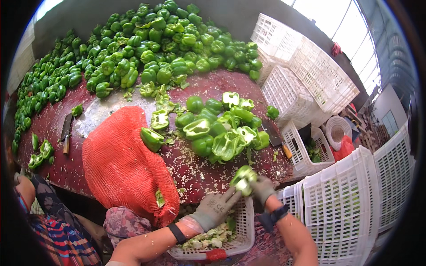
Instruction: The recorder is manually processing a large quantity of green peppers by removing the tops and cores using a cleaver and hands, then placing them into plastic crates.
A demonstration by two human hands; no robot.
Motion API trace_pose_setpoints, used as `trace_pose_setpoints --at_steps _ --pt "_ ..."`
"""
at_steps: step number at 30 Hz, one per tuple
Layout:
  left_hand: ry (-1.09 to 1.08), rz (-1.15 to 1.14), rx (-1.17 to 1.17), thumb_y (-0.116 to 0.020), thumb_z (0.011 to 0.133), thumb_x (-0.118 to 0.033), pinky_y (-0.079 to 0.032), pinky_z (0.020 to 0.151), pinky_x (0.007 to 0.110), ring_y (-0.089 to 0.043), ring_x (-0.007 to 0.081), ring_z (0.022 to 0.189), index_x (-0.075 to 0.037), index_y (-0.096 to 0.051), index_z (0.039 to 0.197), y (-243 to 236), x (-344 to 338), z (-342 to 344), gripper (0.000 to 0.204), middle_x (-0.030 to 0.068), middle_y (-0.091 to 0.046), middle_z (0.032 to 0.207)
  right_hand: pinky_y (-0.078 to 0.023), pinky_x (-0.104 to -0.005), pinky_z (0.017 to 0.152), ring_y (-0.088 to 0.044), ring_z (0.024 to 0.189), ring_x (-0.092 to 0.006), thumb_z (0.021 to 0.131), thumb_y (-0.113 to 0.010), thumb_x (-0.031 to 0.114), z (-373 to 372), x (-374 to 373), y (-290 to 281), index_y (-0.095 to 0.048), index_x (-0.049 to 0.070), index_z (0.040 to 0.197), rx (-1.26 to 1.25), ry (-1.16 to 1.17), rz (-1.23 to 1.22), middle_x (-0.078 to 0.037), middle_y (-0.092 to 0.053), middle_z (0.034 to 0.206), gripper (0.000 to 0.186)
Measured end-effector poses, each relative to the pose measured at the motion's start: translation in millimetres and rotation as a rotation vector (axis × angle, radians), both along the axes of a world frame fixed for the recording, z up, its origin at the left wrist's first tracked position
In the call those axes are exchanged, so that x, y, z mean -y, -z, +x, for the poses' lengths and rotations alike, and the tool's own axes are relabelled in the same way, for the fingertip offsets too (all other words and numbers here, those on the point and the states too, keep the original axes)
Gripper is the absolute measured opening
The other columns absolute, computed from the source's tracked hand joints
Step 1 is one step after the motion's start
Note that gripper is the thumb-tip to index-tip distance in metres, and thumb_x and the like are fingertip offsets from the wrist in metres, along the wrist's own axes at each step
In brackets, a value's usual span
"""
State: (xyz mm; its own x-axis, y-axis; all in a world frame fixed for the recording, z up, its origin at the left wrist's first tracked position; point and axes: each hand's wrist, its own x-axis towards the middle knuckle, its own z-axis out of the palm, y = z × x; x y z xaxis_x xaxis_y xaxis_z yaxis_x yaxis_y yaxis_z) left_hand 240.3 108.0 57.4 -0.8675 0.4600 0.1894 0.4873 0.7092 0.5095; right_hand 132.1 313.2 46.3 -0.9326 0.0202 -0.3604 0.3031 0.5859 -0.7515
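My right hand (264,189), in a grey glove, grips a cut green bell pepper (243,177) whose pale inside shows. My left hand (215,208), gloved too, reaches toward it with fingers stretched out and apart, the tips at the pepper's lower edge. Whether they press on it is hard to tell. Beneath both hands a white plastic crate (246,226) holds pale pepper cores and green scraps. Just beyond, a heap of halved and whole peppers (224,139) lies on the dark red table (195,175), which is strewn with seeds.
A red mesh sack (124,159) slumps over the table's near edge. Whole green peppers (151,40) pile up at the back. One knife (66,133) lies at left, another (277,139) at right. White crates (341,204) stand along the right. Another person's hand (25,188) shows at far left.
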Motion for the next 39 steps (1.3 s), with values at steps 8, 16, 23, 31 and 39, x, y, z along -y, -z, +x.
trace_pose_setpoints --at_steps 8,16,23,31,39 --pt "-0.026 -0.168 0.402 -0.065 0.084 -0.038 -0.05 0.08 0.039 -0.065 0.0293 0.097 -0.02 -0.04 0.137 18.2 18.2 33.7 0.061 0.017 -0.057 0.121 -0.051 -0.0356 0.083 -0.066 0.09 -0.0306 0.075 -0.064 0.044 86.8 55.0 -28.9 -0.062 0.002 0.113 -0.093 -0.417 0.303 -0.02 -0.068 0.094 0.057" --pt "0.195 0.847 0.613 -0.073 0.083 -0.026 -0.045 0.089 0.03 -0.055 0.0136 0.103 -0.008 -0.055 0.119 5.9 41.6 53.1 0.045 0.0073 -0.058 0.112 -0.05 -0.0307 0.085 -0.059 0.099 -0.0186 0.091 -0.06 0.029 134.5 86.3 -49.3 -0.057 0.008 0.118 0.249 -0.071 -0.827 -0.006 -0.062 0.105 0.035" --pt "0.052 0.781 0.136 -0.068 0.088 -0.018 -0.051 0.073 0.028 -0.061 0.011 0.087 -0.006 -0.063 0.106 8.6 39.0 57.6 0.023 0.0037 -0.062 0.096 -0.052 -0.029 0.075 -0.061 0.089 -0.0144 0.092 -0.054 0.039 128.1 92.3 -23.5 -0.06 0.009 0.105 0.182 0.094 -1.186 -0.004 -0.063 0.1 0.033" --pt "-0.006 0.015 0.182 -0.061 0.089 -0.035 -0.051 0.078 0.042 -0.063 0.0296 0.091 -0.017 -0.059 0.114 10.1 40.2 53.9 0.031 0.0095 -0.062 0.101 -0.053 -0.0321 0.073 -0.058 0.082 -0.0195 0.08 -0.071 0.03 138.1 80.1 -72.1 -0.048 0.006 0.122 -0.569 -0.076 -0.478 -0.011 -0.054 0.106 0.053" --pt "0.081 -0.092 0.227 -0.06 0.087 -0.03 -0.04 0.099 0.043 -0.05 0.0285 0.121 -0.013 -0.055 0.124 -0.2 30.3 53.0 0.04 0.01 -0.049 0.132 -0.045 -0.034 0.097 -0.055 0.109 -0.0245 0.081 -0.072 0.013 112.9 -61.7 -171.8 -0.048 0.003 0.127 -1.322 -0.183 0.579 -0.01 -0.056 0.114 0.053"
